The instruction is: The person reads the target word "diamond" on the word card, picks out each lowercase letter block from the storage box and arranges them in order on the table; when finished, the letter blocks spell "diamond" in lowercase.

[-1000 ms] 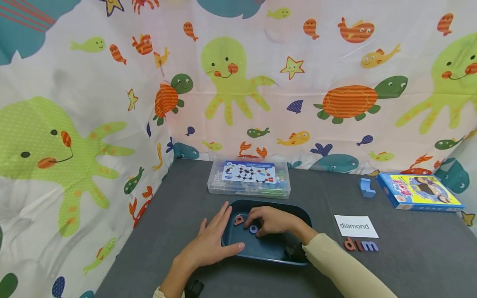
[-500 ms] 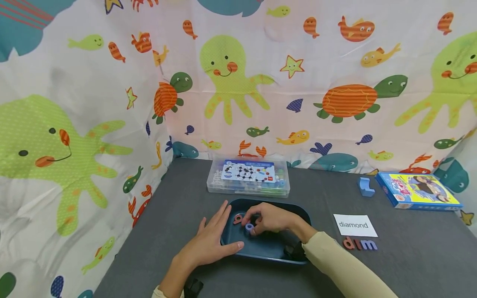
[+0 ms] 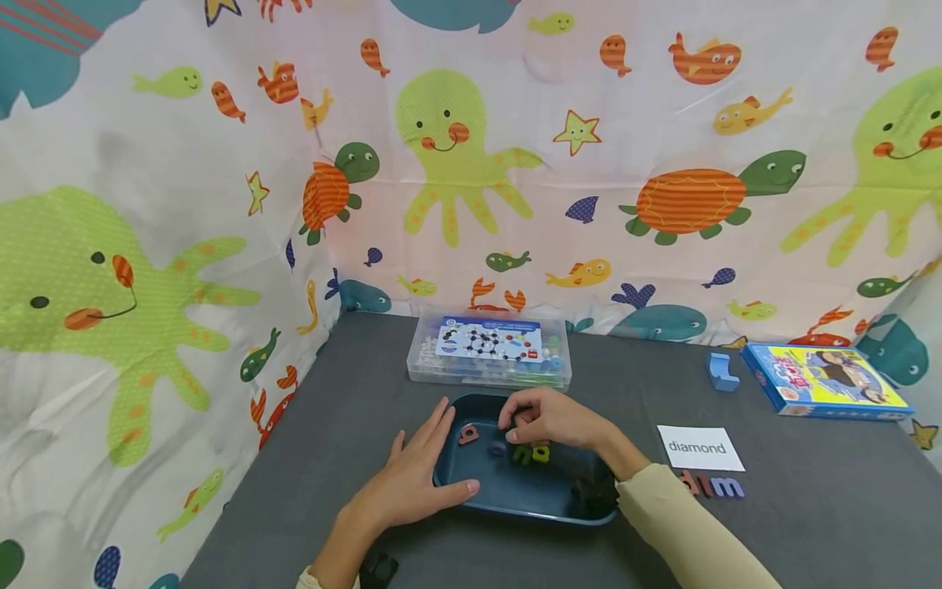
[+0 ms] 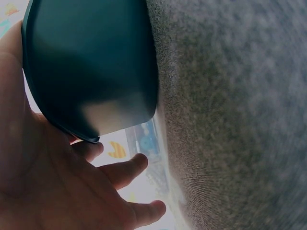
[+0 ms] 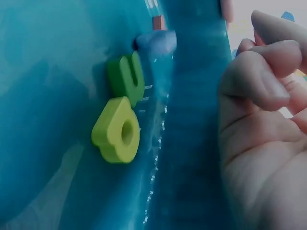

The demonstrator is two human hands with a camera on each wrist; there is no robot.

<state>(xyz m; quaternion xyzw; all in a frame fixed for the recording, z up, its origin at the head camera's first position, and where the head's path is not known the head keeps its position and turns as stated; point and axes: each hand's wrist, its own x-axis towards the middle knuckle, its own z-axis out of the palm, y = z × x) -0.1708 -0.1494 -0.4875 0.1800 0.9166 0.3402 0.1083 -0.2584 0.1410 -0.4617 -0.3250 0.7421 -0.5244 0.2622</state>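
Observation:
My left hand (image 3: 412, 474) lies along the left rim of the dark blue tray (image 3: 530, 517), fingers straight and thumb spread; the left wrist view shows the hand (image 4: 72, 172) against the tray's outside. Over the far part of the tray my right hand (image 3: 552, 419) hovers with bent fingers, nothing visible in them. Inside the tray are a pink letter (image 3: 468, 433), a blurred purple ring-shaped letter (image 3: 496, 448), a green letter (image 3: 522, 454) and a yellow letter (image 3: 540, 452). In the right wrist view, the yellow letter (image 5: 115, 134) touches the green letter (image 5: 124, 79), left of the right hand (image 5: 264, 134).
Right of the tray, a white card (image 3: 701, 448) reading "diamond" lies above a row of letters (image 3: 727, 487), partly hidden by the right sleeve. A clear plastic case (image 3: 489, 352) stands behind the tray. A blue block (image 3: 723, 372) sits beside a colourful box (image 3: 827, 380).
My right hand pinched the purple letter, then let it go and moved up and right. The green and yellow letters have come into view. My left hand stays at the rim.

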